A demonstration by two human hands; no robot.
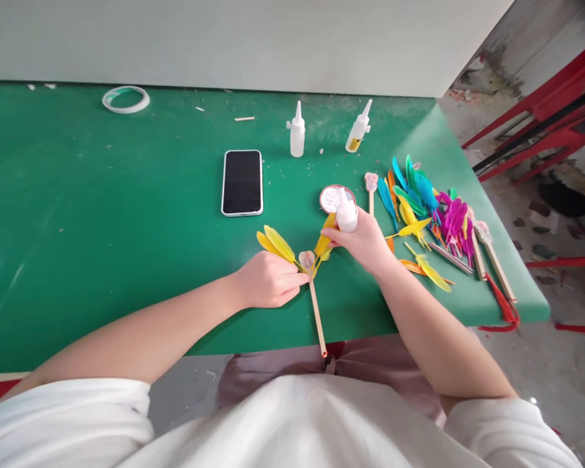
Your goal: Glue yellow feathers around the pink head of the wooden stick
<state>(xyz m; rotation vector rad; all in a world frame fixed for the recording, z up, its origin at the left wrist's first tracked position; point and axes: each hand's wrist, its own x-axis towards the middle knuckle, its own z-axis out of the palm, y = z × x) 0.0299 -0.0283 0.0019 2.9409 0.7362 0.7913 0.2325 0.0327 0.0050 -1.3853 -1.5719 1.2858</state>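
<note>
Nearest you, the wooden stick [317,318] lies on the green table [127,253], its lower end past the near edge. Your left hand [272,281] pinches at its neck, presumably to steady it among yellow feathers [279,243] fanned either side. Your right hand [365,239] grips a white bottle [348,217], nozzle upward, likely to avoid drips while its fingertips touch the right-side feathers. The stick's long axis runs away from you, leaning slightly left; its rounded head points far. Beyond: the phone [242,182], two further bottles [297,138] and a tape roll [127,110].
</note>
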